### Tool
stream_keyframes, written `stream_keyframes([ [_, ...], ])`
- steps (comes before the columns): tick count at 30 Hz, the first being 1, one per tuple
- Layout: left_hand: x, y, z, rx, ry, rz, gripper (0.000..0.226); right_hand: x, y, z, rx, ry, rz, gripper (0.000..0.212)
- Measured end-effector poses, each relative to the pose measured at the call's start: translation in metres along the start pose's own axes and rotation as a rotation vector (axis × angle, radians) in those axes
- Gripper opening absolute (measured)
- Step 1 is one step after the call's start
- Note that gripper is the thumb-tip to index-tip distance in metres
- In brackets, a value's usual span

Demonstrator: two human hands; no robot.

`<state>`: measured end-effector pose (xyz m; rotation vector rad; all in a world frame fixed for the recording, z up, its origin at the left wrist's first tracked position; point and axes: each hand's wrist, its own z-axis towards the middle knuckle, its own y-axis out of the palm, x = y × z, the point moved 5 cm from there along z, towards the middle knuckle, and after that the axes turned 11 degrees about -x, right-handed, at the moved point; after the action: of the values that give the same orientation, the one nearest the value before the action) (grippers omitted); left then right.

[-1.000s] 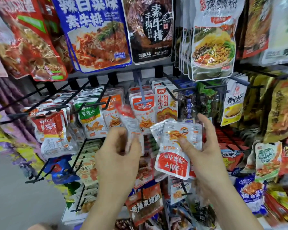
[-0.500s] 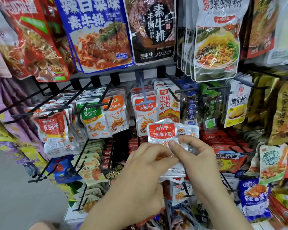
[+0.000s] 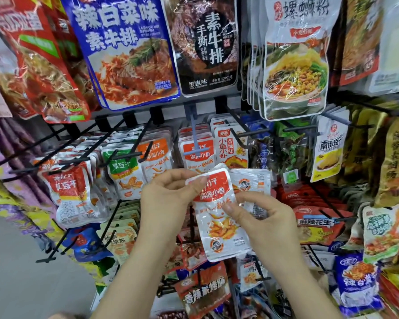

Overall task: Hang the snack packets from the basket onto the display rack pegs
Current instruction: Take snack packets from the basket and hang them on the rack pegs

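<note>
Hands (image 3: 168,203) either side of snack packet (image 3: 219,238)

Display rack (image 3: 171,105): black pegs (image 3: 122,154) carry hanging snack packets (image 3: 123,173).

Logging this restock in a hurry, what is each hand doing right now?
Left hand: pinches the top edge of the front fish snack packet.
Right hand: grips the same packet, thumb on its front, with a second packet behind it.
</note>
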<state>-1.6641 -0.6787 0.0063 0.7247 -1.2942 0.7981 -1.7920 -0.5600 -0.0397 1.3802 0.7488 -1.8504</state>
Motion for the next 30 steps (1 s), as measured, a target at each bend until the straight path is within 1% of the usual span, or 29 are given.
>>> stream_keyframes([
  [2, 0.006, -0.002, 0.006, 0.030, 0.051, -0.028, 0.020, -0.001, 0.000, 0.003, -0.029, 0.006, 0.012, 0.010],
  [4, 0.014, -0.002, 0.013, 0.049, 0.139, -0.053, 0.010, -0.002, -0.002, 0.007, -0.050, 0.006, 0.060, 0.010],
  [6, 0.020, -0.001, 0.020, 0.080, 0.200, 0.015, 0.015, -0.003, -0.004, 0.012, -0.071, 0.019, 0.097, 0.010],
  [9, 0.022, -0.002, 0.030, 0.095, 0.236, 0.133, 0.019, -0.003, -0.006, 0.021, -0.108, 0.035, -0.016, 0.006],
  [13, 0.023, -0.002, 0.032, 0.020, 0.315, 0.198, 0.025, -0.004, -0.006, 0.028, -0.113, 0.030, -0.103, 0.002],
  [16, 0.023, -0.003, 0.031, -0.014, 0.349, 0.246, 0.024, -0.007, -0.003, 0.031, -0.131, 0.034, -0.117, 0.007],
  [20, 0.023, -0.001, 0.031, -0.047, 0.338, 0.246, 0.021, -0.018, 0.002, 0.040, -0.140, 0.020, -0.091, 0.004],
  [23, 0.016, -0.001, 0.035, -0.099, 0.212, 0.120, 0.017, -0.024, 0.003, 0.049, -0.127, 0.012, -0.111, 0.009],
  [24, 0.014, -0.002, 0.036, -0.103, 0.206, 0.110, 0.017, -0.024, 0.003, 0.051, -0.123, 0.013, -0.128, 0.011],
  [26, 0.012, -0.004, 0.035, -0.100, 0.227, 0.149, 0.021, -0.024, 0.004, 0.052, -0.112, 0.010, -0.161, 0.012],
  [28, 0.008, -0.003, 0.030, -0.147, 0.207, 0.193, 0.030, -0.023, 0.005, 0.052, -0.091, -0.009, -0.171, 0.008],
  [30, 0.003, -0.001, 0.027, -0.194, 0.184, 0.194, 0.038, -0.021, 0.005, 0.050, -0.070, -0.035, -0.174, 0.009],
])
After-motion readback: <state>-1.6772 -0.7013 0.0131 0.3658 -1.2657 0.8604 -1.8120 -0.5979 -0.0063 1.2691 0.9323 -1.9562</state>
